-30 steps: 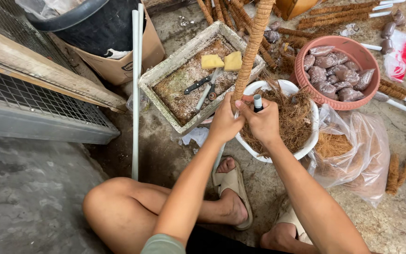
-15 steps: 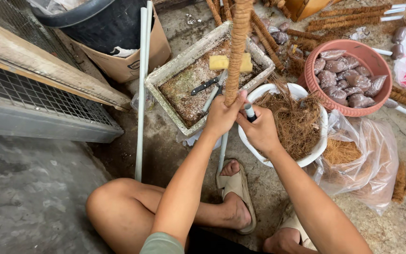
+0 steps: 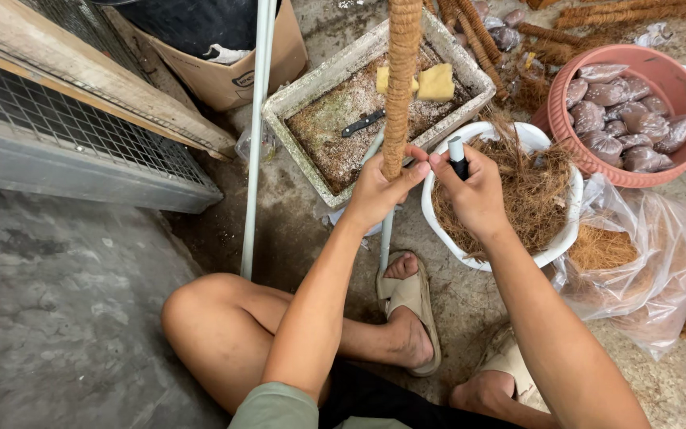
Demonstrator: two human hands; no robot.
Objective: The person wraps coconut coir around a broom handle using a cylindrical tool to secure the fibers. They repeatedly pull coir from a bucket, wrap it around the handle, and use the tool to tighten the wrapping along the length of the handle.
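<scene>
A coir-wrapped pole (image 3: 400,87) is held upright at the middle of the view, its fibre-covered length running up past the top edge and its bare white pipe end (image 3: 386,238) reaching down to the concrete floor (image 3: 65,318) beside a sandalled foot (image 3: 408,318). The pole is gripped at the lower end of the wrapping by the left hand (image 3: 379,191), whose fingers are curled around it with the thumb laid across towards the right. Just beside it, the right hand (image 3: 474,191) is closed around a small dark tube with a pale cap (image 3: 456,155), which stands up out of the fist; the thumb tip is brought close to the left thumb, though whether they touch cannot be told.

Directly behind the right hand, a white basin (image 3: 502,250) heaped with loose brown coir fibre (image 3: 522,191) is seen. A weathered rectangular tray (image 3: 335,87) lies behind the pole, with a black-handled knife (image 3: 363,123) and two yellow sponges (image 3: 437,81) in it. To the right, a terracotta-coloured bowl (image 3: 565,151) is filled with small dark filled bags (image 3: 629,131), and a clear plastic bag (image 3: 637,262) of more fibre lies below it. Further finished coir poles (image 3: 470,28) are stacked at the top. A bare white pipe (image 3: 254,159) leans on the left, near a cardboard box (image 3: 240,59) and a wire-mesh frame (image 3: 65,127).
</scene>
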